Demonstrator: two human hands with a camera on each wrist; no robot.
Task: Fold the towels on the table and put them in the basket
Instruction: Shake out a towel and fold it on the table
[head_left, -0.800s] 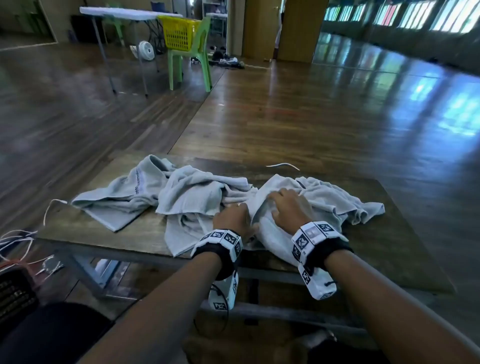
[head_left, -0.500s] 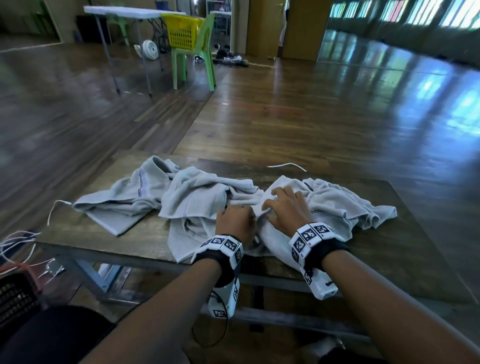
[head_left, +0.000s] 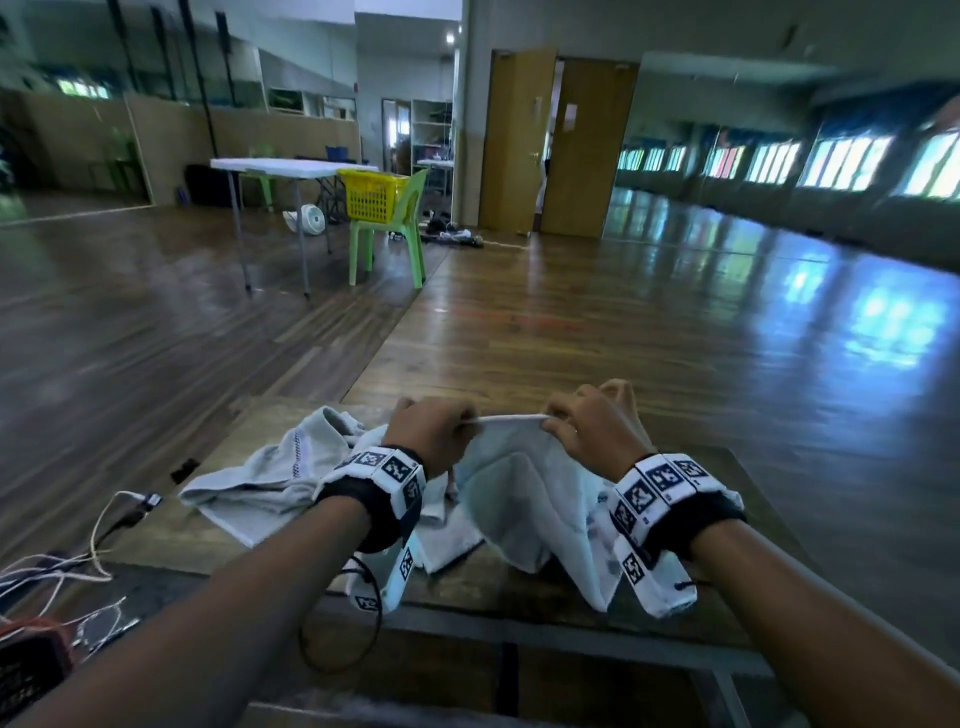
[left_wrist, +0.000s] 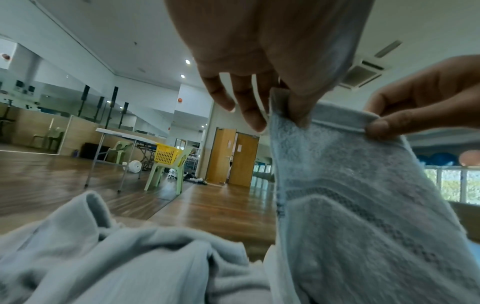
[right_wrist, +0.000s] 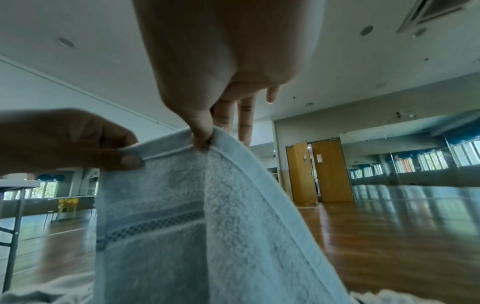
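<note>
- both forearms reach forward side by side, wrists raised above the table (head_left: 753, 483), each wearing a black band with patterned white tags.
- the left hand (head_left: 431, 431) pinches the hemmed top edge of a pale grey-blue towel (head_left: 524, 499) between thumb and forefinger; the other fingers (left_wrist: 246, 107) hang loosely, off the cloth.
- the right hand (head_left: 592, 426) pinches the same edge just beside it, thumb in front, three fingers straight behind the hem.
- the edge is stretched taut between the two hands, and the towel hangs below them down to the table.
- a second towel (head_left: 260, 478) lies crumpled on the table, under and to the left of the left hand.
- the wrist views show a woven checked stripe across the held towel, hidden in the head view.
- only the head view shows white cables (head_left: 78, 561) left of the left forearm.
- a yellow basket (head_left: 371, 195) sits on a green chair (head_left: 395, 234), far ahead of the hands.
</note>
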